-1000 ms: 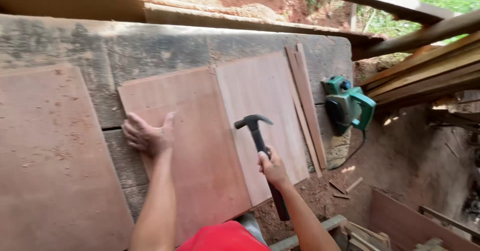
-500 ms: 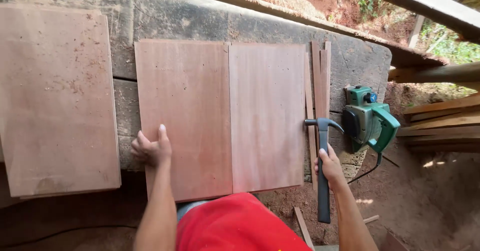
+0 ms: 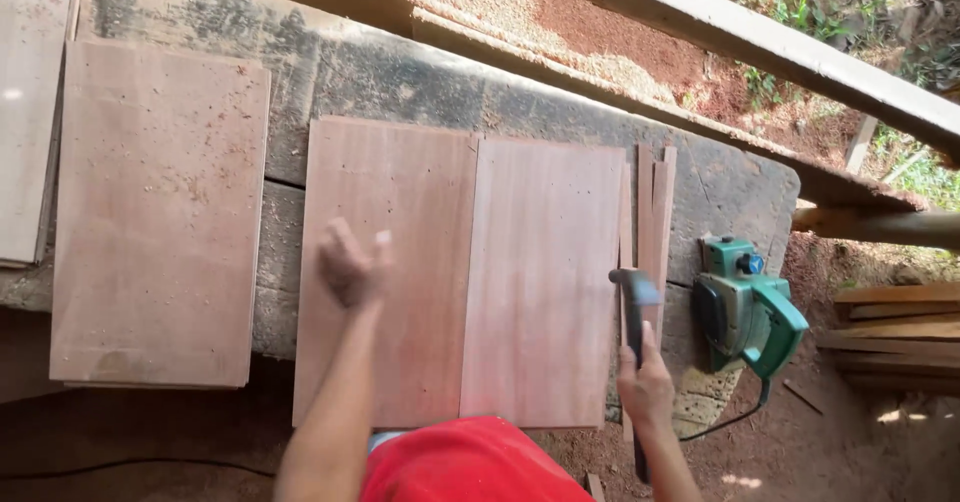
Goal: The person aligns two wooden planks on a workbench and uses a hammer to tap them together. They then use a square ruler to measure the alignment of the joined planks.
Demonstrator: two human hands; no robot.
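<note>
**Wood, Metal and Plastic at the Bench**

The two reddish-brown rectangular plywood panels (image 3: pixel 465 272) side by side look smooth and matt, with a faint straight grain. A third reddish-brown wooden panel (image 3: pixel 155 212) to the left has the same matt face, dusted with pale specks. They lie on a grey, weathered workbench top (image 3: pixel 400 72), rough, stained and cracked. Thin reddish wood strips (image 3: pixel 655 202) beside the panels are matt and sawn. The dark claw hammer (image 3: pixel 635 302) in the right hand (image 3: pixel 645 392) has a dull metal head and a dark handle. The green power planer (image 3: pixel 745 307) has a slightly glossy plastic body. The red shirt (image 3: pixel 465 462) is matt cloth. Sawdust (image 3: pixel 520 2) behind looks loose and grainy.
</note>
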